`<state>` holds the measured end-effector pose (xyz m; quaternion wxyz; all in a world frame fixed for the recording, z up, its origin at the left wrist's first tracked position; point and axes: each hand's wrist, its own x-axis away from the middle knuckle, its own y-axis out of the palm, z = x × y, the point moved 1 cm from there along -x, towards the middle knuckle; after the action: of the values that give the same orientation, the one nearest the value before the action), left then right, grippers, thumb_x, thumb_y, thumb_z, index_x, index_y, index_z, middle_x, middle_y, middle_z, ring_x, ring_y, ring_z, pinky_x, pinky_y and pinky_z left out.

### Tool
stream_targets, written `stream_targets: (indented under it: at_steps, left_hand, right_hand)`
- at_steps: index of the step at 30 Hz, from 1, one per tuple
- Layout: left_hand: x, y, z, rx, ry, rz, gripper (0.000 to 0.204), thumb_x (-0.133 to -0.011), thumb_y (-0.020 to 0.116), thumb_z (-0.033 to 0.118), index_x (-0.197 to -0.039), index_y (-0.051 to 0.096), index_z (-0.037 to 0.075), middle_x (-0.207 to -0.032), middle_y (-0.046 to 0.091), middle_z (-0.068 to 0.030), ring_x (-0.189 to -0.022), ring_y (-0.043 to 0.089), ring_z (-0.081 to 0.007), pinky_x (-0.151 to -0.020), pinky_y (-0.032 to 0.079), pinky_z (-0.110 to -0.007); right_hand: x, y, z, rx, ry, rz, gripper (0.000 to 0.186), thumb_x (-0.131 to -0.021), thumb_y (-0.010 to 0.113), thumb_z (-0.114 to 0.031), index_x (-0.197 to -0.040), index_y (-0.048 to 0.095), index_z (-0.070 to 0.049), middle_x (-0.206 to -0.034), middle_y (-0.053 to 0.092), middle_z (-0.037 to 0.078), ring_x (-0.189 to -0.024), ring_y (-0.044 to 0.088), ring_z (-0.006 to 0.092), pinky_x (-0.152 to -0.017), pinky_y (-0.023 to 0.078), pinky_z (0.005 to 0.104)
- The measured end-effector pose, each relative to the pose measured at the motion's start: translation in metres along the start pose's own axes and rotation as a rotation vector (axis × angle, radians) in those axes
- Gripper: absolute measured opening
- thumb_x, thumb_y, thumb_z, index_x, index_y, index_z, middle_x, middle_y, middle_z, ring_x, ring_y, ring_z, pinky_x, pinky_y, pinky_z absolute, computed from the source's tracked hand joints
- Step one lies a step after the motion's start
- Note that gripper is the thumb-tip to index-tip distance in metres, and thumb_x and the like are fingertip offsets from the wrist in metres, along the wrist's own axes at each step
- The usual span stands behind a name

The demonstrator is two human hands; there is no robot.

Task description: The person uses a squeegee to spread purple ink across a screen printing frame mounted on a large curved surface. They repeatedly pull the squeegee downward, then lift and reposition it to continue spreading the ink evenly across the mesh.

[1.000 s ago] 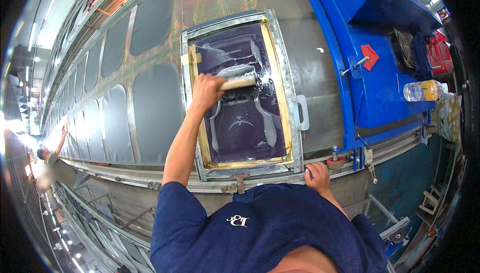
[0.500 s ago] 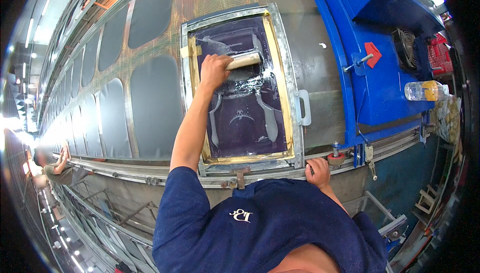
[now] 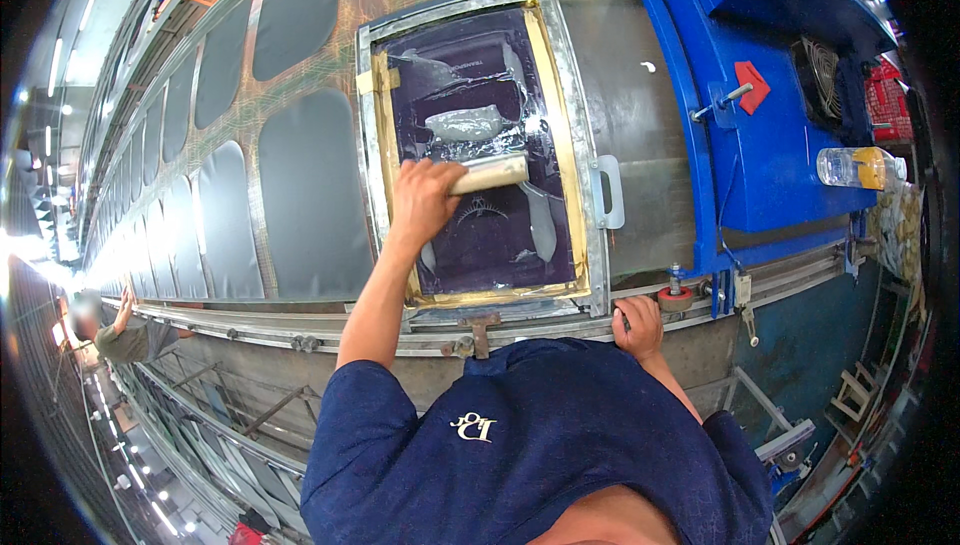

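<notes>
My left hand [image 3: 422, 195] grips a pale-handled squeegee [image 3: 490, 170], angled across the purple mesh of a screen printing frame [image 3: 582, 115]. The screen [image 3: 470, 255] has yellow tape round its inner edge and grey, glossy ink in patches, with a thick smear [image 3: 462, 123] above the squeegee. My right hand [image 3: 636, 323] is curled at the near metal rail [image 3: 690, 305], just below the frame's lower right corner, closed round something small and dark that I cannot make out.
Grey cut panels [image 3: 305, 185] line the long table leftward. At far left another person [image 3: 120, 340] works by the table. At right stands a blue machine [image 3: 770, 200] with a fan [image 3: 817, 75], red tag [image 3: 750, 87], side handle and plastic bottle [image 3: 850, 167] with yellow label.
The squeegee in my left hand moved up the screen, then came back down toward me, leaving a grey smear above it. The whole view shifted slightly. The other person's hands shifted along the table.
</notes>
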<state>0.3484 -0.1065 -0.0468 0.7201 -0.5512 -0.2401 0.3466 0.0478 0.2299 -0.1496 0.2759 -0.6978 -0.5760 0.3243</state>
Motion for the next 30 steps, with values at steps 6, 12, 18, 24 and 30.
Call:
stream_targets:
  at_steps: [6, 12, 18, 24, 30]
  left_hand:
    - [0.008, 0.040, -0.002, -0.083, 0.023, 0.059, 0.047, -0.062, 0.082, 0.005, -0.107, 0.072, 0.013, -0.108, 0.074, -0.0022, -0.091, 0.064, -0.0226, -0.085, 0.045, -0.039]
    - [-0.032, 0.014, -0.040, -0.090, 0.000, 0.065, 0.042, -0.067, 0.080, 0.007, -0.107, 0.073, 0.013, -0.109, 0.074, -0.0030, -0.091, 0.064, -0.0244, -0.084, 0.045, -0.041]
    - [-0.013, 0.046, -0.024, -0.153, 0.077, 0.229, 0.048, -0.067, 0.078, 0.003, -0.114, 0.072, 0.010, -0.112, 0.073, -0.0026, -0.093, 0.064, -0.0243, -0.085, 0.045, -0.040]
    - [-0.043, 0.009, -0.040, -0.080, 0.071, 0.074, 0.037, -0.067, 0.078, 0.009, -0.104, 0.076, 0.014, -0.103, 0.075, -0.0013, -0.092, 0.064, -0.0236, -0.083, 0.045, -0.040]
    - [-0.045, 0.030, -0.051, -0.059, 0.078, 0.019, 0.036, -0.067, 0.078, 0.009, -0.102, 0.076, 0.017, -0.098, 0.075, -0.0015, -0.089, 0.066, -0.0247, -0.083, 0.046, -0.041]
  right_hand:
    - [0.001, 0.003, 0.010, -0.012, -0.018, -0.018, 0.020, -0.080, 0.070, -0.010, -0.100, 0.069, -0.006, -0.100, 0.067, 0.012, -0.096, 0.064, 0.0331, -0.085, 0.050, 0.0443]
    - [0.003, 0.004, 0.008, -0.013, -0.019, -0.010, 0.021, -0.079, 0.070, -0.010, -0.099, 0.069, -0.006, -0.099, 0.067, 0.011, -0.096, 0.064, 0.0328, -0.085, 0.051, 0.0442]
    - [0.003, 0.005, 0.008, -0.006, -0.003, -0.025, 0.021, -0.079, 0.070, -0.010, -0.100, 0.069, -0.006, -0.099, 0.067, 0.012, -0.097, 0.063, 0.0337, -0.086, 0.051, 0.0445]
    - [0.006, 0.008, 0.010, -0.006, -0.019, 0.005, 0.019, -0.080, 0.070, -0.010, -0.098, 0.069, -0.006, -0.099, 0.066, 0.011, -0.098, 0.063, 0.0334, -0.086, 0.050, 0.0448]
    - [0.004, 0.004, 0.010, 0.001, 0.003, -0.019, 0.018, -0.080, 0.069, -0.011, -0.097, 0.069, -0.007, -0.097, 0.066, 0.011, -0.096, 0.063, 0.0325, -0.085, 0.050, 0.0436]
